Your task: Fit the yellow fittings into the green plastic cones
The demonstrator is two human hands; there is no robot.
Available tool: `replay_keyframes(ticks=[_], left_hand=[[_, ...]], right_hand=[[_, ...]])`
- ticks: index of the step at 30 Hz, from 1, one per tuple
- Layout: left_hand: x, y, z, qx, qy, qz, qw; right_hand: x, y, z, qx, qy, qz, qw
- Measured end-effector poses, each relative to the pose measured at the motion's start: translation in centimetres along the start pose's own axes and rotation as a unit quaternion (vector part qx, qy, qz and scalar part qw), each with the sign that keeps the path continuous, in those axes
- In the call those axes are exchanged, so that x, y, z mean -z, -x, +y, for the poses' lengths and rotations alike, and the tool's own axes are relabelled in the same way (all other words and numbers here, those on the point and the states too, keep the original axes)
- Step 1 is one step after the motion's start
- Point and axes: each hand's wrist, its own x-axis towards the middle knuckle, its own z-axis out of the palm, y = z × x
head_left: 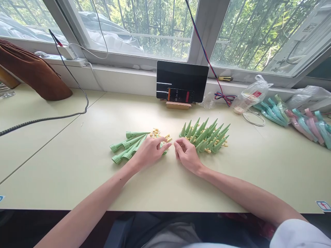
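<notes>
My left hand (150, 151) rests on the table with its fingers closed over a green plastic cone, its fingertips pinched toward the middle. My right hand (186, 154) faces it, thumb and forefinger pinched on a small piece I cannot make out. A pile of green cones (126, 144) lies flat left of my left hand. Small yellow pegs (158, 133) are scattered just behind it. A second group of green cones (207, 136) with yellow pegs fitted lies behind my right hand, tips pointing up and away.
A tablet (182, 81) leans on the sill with a phone (180, 95) on a stand before it. Bagged blue and pink parts (297, 119) lie at the right. A brown pouch (33, 70) and a grey cable (51, 119) are at the left.
</notes>
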Motion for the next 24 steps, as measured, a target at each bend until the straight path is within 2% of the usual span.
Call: replay_keyframes(ticks=[10, 24], left_hand=[[0.06, -0.04, 0.55, 0.008, -0.025, -0.032, 0.999], [-0.37, 0.08, 0.44, 0.001, -0.006, -0.030, 1.000]], right_hand=[[-0.05, 0.01, 0.10, -0.010, -0.003, 0.007, 1.000], [-0.04, 0.03, 0.05, -0.013, 0.001, 0.017, 1.000]])
